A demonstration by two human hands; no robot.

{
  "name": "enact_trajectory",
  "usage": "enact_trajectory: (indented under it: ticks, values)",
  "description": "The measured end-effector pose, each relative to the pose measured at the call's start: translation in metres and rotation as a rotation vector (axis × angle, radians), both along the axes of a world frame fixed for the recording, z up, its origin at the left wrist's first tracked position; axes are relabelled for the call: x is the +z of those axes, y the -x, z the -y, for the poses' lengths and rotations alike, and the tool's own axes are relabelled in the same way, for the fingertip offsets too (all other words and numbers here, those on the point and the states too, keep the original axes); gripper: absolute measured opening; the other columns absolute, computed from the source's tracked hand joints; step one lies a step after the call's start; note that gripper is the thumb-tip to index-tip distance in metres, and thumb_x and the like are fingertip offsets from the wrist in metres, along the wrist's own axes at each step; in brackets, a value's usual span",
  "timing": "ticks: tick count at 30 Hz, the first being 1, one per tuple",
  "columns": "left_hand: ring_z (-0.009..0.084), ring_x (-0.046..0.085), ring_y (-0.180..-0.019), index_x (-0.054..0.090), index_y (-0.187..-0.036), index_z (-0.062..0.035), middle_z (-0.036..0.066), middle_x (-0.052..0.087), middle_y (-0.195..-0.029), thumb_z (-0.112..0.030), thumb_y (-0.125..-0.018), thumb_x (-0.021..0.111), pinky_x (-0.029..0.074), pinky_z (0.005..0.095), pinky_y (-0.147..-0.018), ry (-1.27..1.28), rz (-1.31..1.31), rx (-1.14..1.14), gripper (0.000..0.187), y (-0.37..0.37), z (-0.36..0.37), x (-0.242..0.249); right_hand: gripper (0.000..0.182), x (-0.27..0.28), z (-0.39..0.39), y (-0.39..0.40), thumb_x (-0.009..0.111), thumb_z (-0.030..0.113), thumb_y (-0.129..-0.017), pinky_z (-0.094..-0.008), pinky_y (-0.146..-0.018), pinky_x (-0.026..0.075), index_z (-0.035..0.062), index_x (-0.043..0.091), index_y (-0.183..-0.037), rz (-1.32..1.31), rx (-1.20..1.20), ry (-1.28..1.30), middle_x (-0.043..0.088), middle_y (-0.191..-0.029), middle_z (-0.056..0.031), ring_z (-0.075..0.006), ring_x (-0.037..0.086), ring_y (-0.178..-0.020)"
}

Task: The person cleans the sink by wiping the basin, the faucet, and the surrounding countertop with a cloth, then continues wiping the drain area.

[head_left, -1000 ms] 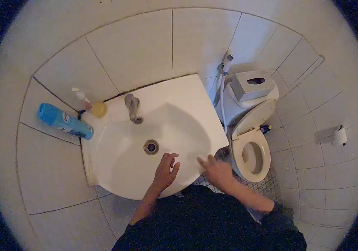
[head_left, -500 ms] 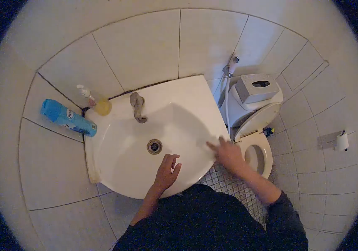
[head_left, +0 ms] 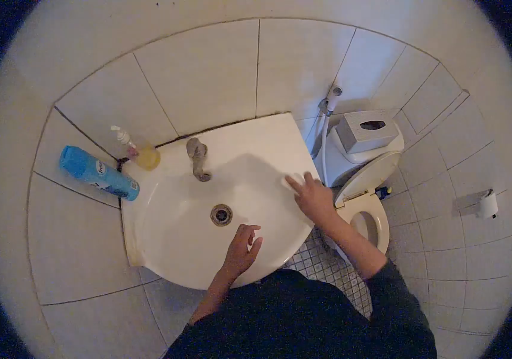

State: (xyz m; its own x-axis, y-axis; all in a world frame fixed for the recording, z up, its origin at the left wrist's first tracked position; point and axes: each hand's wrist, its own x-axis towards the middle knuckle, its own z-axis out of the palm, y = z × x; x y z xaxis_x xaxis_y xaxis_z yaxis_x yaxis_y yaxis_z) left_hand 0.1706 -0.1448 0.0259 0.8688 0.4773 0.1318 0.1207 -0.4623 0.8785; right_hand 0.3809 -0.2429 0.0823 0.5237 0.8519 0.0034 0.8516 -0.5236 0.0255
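My left hand [head_left: 241, 250] is over the front of the white sink [head_left: 148, 233], its fingers bent and the thumb apart, with nothing in it. Just beyond it lies the round drain [head_left: 221, 215]. Over the sink's right side is my right hand [head_left: 312, 198], empty, with its first fingers stretched out and spread toward the rim. A dull metal faucet [head_left: 197, 159] stands at the back of the basin, with no water showing from it. Both hands are apart from each other.
On the sink's back left stand a pump bottle [head_left: 146, 157] of yellow liquid and a blue bottle [head_left: 100, 173]. To the right are a toilet [head_left: 381, 218], a tissue box [head_left: 368, 133] on its tank, a bidet sprayer [head_left: 333, 99] on the wall, and a toilet roll [head_left: 488, 204].
My right hand has moved up and left, from the sink's outer right edge to over the rim. My left hand has stayed nearly in place.
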Motion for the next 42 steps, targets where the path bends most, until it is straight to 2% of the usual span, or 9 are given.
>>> enact_trajectory:
  ticks: [5,10,15,19,26,29,35,39,42]
  values:
    - [0.0168,0.042,-0.061,0.049,-0.102,-0.0048,0.007,0.041,-0.076,-0.008,-0.078,0.056,0.040,0.0296,-0.058,-0.001,0.029,0.005,0.025,0.003,0.002,-0.003,0.055,-0.016,0.000,0.004,0.058,0.017,-0.070,-0.0374,-0.055,0.050,0.0264,0.043,-0.122,0.051,-0.023,-0.110,0.047,-0.101,-0.0153,-0.0276,0.058,-0.072]
    - [0.0167,0.043,-0.062,0.049,-0.102,-0.0052,0.007,0.041,-0.076,-0.008,-0.078,0.056,0.041,0.0295,-0.058,0.000,0.012,0.013,0.025,0.005,0.003,-0.003,0.055,0.004,0.041,0.033,0.057,0.016,-0.070,-0.0372,-0.051,0.050,0.0254,0.044,-0.122,-0.059,-0.110,0.162,0.048,-0.104,-0.0171,-0.0282,0.058,-0.075]
    - [0.0166,0.043,-0.062,0.049,-0.102,-0.0050,0.007,0.041,-0.076,-0.008,-0.077,0.056,0.041,0.0292,-0.058,0.008,-0.016,-0.012,0.026,0.003,0.004,0.000,0.056,-0.020,-0.032,0.003,0.058,0.017,-0.070,-0.0370,-0.051,0.050,0.0272,0.043,-0.122,0.069,-0.059,-0.132,0.048,-0.097,-0.0144,-0.0273,0.058,-0.072]
    - [0.0167,0.042,-0.062,0.049,-0.102,-0.0046,0.007,0.041,-0.076,-0.008,-0.077,0.056,0.041,0.0293,-0.059,-0.003,0.028,-0.010,0.026,0.003,0.004,-0.001,0.047,-0.012,0.004,0.017,0.050,0.014,-0.076,-0.0379,-0.051,0.050,0.0257,0.044,-0.122,0.085,-0.084,-0.146,0.048,-0.099,-0.0149,-0.0272,0.059,-0.072]
    - [0.0169,0.042,-0.062,0.049,-0.101,-0.0028,0.007,0.041,-0.076,-0.008,-0.078,0.056,0.040,0.0290,-0.060,0.007,0.006,0.021,0.025,0.005,-0.001,-0.004,0.054,0.025,0.084,0.087,0.060,0.024,-0.072,-0.0379,-0.053,0.049,0.0276,0.044,-0.123,-0.292,-0.106,0.147,0.048,-0.093,-0.0136,-0.0273,0.058,-0.070]
    - [0.0172,0.041,-0.062,0.049,-0.102,-0.0031,0.007,0.041,-0.075,-0.008,-0.078,0.056,0.039,0.0294,-0.059,0.002,0.007,0.009,0.025,0.000,-0.006,0.006,0.051,0.028,0.092,0.087,0.059,0.027,-0.073,-0.0382,-0.053,0.049,0.0266,0.045,-0.122,-0.295,0.001,0.044,0.048,-0.091,-0.0135,-0.0275,0.058,-0.067]
    - [0.0176,0.040,-0.062,0.048,-0.102,-0.0024,0.007,0.040,-0.074,-0.008,-0.079,0.055,0.038,0.0295,-0.059,-0.028,0.045,-0.019,0.025,-0.007,-0.008,0.003,0.050,-0.005,0.089,0.049,0.058,0.030,-0.075,-0.0392,-0.053,0.049,0.0275,0.044,-0.123,-0.111,-0.236,-0.226,0.048,-0.088,-0.0140,-0.0285,0.057,-0.060]
    - [0.0176,0.040,-0.063,0.048,-0.102,-0.0023,0.007,0.040,-0.074,-0.007,-0.079,0.055,0.038,0.0293,-0.059,-0.051,0.009,-0.031,0.025,-0.010,-0.004,0.001,0.050,0.007,0.099,0.072,0.057,0.032,-0.076,-0.0393,-0.053,0.050,0.0267,0.042,-0.124,-0.211,-0.224,0.026,0.049,-0.096,-0.0155,-0.0299,0.058,-0.069]
    - [0.0177,0.041,-0.063,0.048,-0.102,-0.0025,0.007,0.040,-0.074,-0.008,-0.079,0.055,0.038,0.0298,-0.059,-0.025,-0.004,-0.066,0.025,-0.010,-0.003,0.003,0.051,0.003,0.095,0.029,0.057,0.031,-0.076,-0.0403,-0.055,0.050,0.0261,0.042,-0.124,-0.185,-0.344,-0.145,0.049,-0.098,-0.0161,-0.0305,0.058,-0.071]
